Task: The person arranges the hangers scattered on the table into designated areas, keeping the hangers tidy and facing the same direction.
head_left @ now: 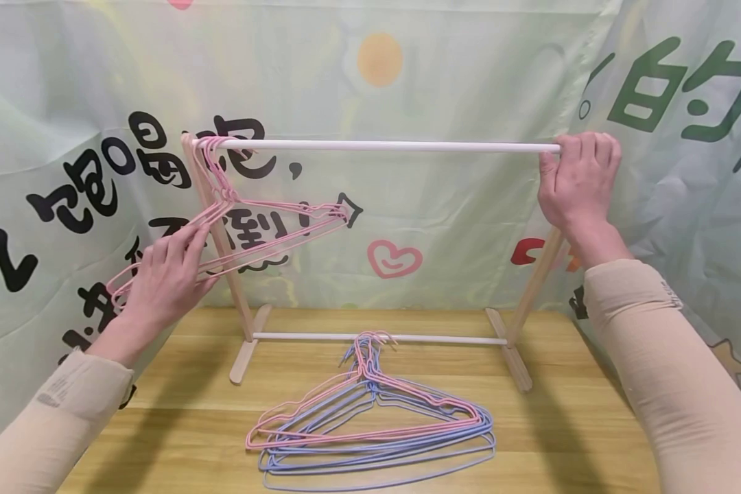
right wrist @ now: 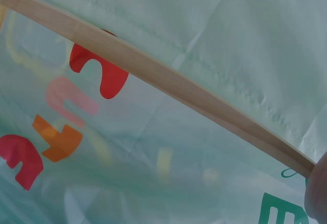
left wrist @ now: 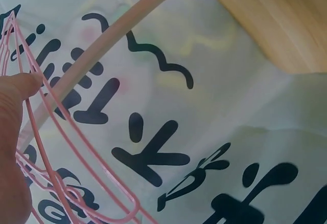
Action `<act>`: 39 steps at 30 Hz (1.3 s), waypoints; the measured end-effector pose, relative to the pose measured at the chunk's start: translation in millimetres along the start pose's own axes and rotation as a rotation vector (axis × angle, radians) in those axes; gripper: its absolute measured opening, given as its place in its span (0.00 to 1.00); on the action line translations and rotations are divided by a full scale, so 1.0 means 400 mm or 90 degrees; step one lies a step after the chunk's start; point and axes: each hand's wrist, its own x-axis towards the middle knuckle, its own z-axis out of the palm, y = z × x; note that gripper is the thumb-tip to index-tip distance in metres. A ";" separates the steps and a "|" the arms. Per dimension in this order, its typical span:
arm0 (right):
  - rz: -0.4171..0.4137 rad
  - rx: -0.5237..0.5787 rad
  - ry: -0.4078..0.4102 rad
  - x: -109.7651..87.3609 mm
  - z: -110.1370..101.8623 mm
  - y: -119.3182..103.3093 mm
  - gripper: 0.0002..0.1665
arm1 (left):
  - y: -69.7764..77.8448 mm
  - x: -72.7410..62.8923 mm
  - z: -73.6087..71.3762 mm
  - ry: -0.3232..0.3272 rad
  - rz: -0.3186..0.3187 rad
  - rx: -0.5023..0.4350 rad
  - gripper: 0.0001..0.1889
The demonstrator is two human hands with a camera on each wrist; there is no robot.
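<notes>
Several pink clothes hangers hang by their hooks at the left end of the upper white rod of a clothes rack. My left hand holds their left side, fingers over the wires and thumb below. In the left wrist view, the thumb lies against the pink wires. At the rack's top right corner my right hand grips the end of the rod and the wooden post. The right wrist view shows this post running to the edge of the hand.
A pile of blue hangers with some pink hangers on top lies on the wooden table, before the rack's lower rod. Wooden feet support the rack. Printed cloth hangs behind and at both sides.
</notes>
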 end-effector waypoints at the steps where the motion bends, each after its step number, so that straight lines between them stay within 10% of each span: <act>1: 0.000 0.000 0.000 0.000 0.000 0.000 0.35 | 0.001 -0.002 0.003 0.003 -0.006 0.000 0.59; 12: -0.003 0.003 0.004 0.001 0.000 0.000 0.35 | 0.019 -0.022 0.037 0.058 -0.093 -0.027 0.49; 26: 0.002 0.002 -0.002 -0.005 0.002 0.000 0.35 | 0.071 -0.045 0.031 0.017 -0.202 -0.082 0.54; 39: -0.002 0.001 0.005 0.001 0.001 0.001 0.36 | 0.201 -0.053 0.018 0.153 -0.224 -0.205 0.41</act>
